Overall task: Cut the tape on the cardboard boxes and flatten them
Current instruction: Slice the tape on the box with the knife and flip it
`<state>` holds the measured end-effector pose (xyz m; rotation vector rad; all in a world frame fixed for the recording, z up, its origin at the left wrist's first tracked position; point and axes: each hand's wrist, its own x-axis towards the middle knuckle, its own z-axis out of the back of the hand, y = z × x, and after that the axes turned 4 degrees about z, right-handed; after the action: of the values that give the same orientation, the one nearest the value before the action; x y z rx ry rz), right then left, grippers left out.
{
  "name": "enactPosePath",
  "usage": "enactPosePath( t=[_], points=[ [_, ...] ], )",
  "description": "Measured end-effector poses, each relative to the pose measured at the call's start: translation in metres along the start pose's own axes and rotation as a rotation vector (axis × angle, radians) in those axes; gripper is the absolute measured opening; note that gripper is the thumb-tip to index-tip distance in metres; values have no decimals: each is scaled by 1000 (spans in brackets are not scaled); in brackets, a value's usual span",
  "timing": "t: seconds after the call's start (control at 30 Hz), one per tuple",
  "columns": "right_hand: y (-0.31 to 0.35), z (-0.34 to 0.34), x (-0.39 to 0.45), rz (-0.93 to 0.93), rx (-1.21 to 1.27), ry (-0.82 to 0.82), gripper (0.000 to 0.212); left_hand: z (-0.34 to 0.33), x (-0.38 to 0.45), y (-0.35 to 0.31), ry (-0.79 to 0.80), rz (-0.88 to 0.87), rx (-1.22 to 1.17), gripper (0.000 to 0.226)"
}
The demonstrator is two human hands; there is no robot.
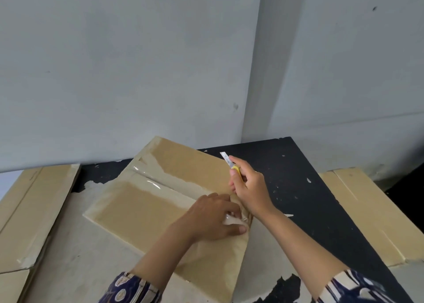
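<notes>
A brown cardboard box (146, 201) lies on the table, with clear shiny tape (149, 176) along its middle seam and edges. My left hand (213, 217) rests on the box's right end and pinches a loose strip of clear tape (231, 220) between thumb and fingers. My right hand (247, 185) is just beyond it and grips a yellow utility knife (231, 164), whose blade points up and away, clear of the box.
The black table (298, 188) has worn, peeling pale patches. A flat cardboard piece (29, 208) lies at the left edge and another cardboard box (376, 213) at the right. A grey wall stands close behind.
</notes>
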<state>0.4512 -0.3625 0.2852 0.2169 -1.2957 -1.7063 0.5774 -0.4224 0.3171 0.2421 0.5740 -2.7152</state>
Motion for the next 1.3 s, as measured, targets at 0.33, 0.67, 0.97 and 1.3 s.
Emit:
enactPosePath(
  t=[0.33,0.67,0.97,1.3],
  points=[
    [19,15,-9,-179,203,-218,29,-3,-3,4,-113,232,-138,32],
    [29,25,-71,-525,321,7,32,-2,12,4,-250,403,-172,28],
    [27,23,-70,-556,310,-32,30,0,17,8,-231,439,-253,25],
    [29,22,-66,-439,-10,32,34,0,16,8,-239,433,-320,21]
  ],
)
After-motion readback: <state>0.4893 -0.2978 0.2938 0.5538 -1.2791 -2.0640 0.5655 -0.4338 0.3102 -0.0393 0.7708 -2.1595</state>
